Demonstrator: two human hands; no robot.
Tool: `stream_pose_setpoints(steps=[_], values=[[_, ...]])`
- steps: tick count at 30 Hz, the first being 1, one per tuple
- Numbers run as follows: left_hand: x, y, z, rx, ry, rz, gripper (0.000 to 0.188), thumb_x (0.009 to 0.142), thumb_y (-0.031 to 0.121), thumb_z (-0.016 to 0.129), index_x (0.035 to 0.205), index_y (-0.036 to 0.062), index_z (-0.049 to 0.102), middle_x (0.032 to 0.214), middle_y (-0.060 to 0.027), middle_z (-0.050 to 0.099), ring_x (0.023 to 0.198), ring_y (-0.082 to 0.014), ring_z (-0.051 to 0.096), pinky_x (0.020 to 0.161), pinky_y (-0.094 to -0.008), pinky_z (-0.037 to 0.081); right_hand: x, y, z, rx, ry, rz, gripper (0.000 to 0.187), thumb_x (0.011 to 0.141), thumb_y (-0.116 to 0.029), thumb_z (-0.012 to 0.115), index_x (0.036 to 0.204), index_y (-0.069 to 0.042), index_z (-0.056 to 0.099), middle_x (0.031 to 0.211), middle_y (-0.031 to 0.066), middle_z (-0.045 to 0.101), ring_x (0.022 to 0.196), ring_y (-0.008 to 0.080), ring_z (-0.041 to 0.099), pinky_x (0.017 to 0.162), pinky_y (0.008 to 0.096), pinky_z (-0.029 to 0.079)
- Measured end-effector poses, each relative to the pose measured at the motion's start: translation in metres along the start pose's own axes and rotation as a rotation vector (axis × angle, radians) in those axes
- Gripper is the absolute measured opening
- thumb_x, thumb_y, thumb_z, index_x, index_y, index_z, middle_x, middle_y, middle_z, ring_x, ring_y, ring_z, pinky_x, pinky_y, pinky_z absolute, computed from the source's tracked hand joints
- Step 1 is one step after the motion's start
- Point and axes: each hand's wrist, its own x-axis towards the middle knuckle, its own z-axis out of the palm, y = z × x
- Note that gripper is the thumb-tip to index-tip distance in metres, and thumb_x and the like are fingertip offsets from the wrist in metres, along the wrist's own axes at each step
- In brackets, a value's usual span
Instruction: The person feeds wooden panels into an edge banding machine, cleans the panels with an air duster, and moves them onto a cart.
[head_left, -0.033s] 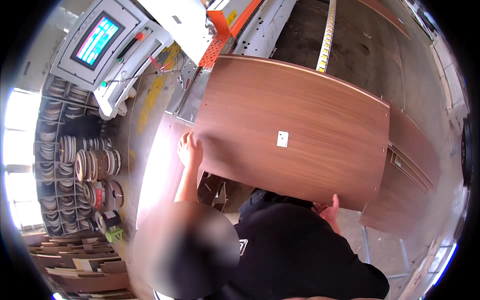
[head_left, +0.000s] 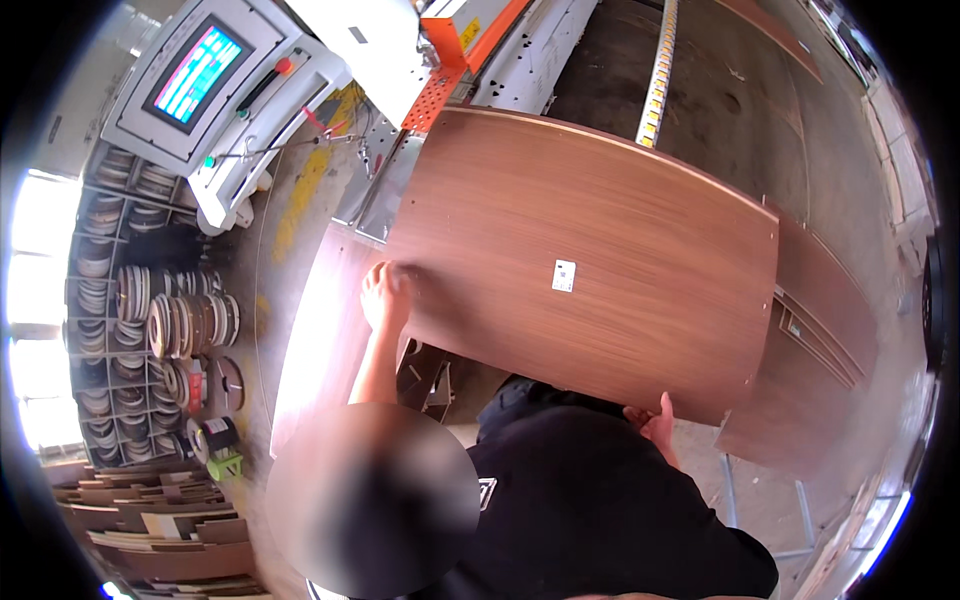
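A large brown wood-grain board (head_left: 590, 190) with a small white label (head_left: 564, 276) lies flat in front of me, its far left part up against the machine. My left hand (head_left: 386, 298) is at the board's left edge, the fingers curled against it near the corner. At the near edge, toward the right, my right hand (head_left: 657, 428) holds the board with the thumb raised and the other fingers partly hidden beneath it. Under my left forearm a paler board surface (head_left: 318, 330) shines with glare.
At the far left stands a control panel with a lit screen (head_left: 198, 78). An orange and white machine (head_left: 440, 85) and a roller rail (head_left: 655, 80) lie beyond the board. Edging rolls (head_left: 190, 325) fill a rack at left; more brown boards (head_left: 820, 330) lie at right.
My left hand has shifted slightly right, its fingers closer onto the board's edge. The board has hardly moved, and my right hand stays at the near edge.
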Motion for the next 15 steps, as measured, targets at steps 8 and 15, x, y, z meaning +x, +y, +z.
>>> stream_pose_setpoints(steps=[8, 15], values=[[0.012, 0.013, -0.004, 0.062, -0.008, 0.026, 0.028, 0.090, 0.028, 0.065, 0.115, 0.0148, 0.066, 0.126, -0.0039, 0.061, 0.118, -0.0297, 0.054, 0.097, -0.0460, 0.043, 0.010, -0.038, -0.131, 0.335, 0.300, -0.537, 0.058, 0.091, -0.055, 0.068, 0.131, -0.014, 0.060, 0.125, 0.0012, 0.064, 0.108, 0.0190, 0.062, 0.084, 0.0342, 0.053], [0.024, -0.015, 0.018, -0.021, 0.231, 0.086, 0.018, 0.090, 0.024, 0.063, 0.106, 0.0146, 0.067, 0.113, -0.0056, 0.063, 0.110, -0.0307, 0.056, 0.092, -0.0464, 0.045, 0.023, -0.045, -0.125, 0.126, 0.496, -0.433, 0.059, 0.090, -0.051, 0.074, 0.132, -0.012, 0.061, 0.121, 0.0018, 0.067, 0.106, 0.0192, 0.065, 0.077, 0.0308, 0.054]])
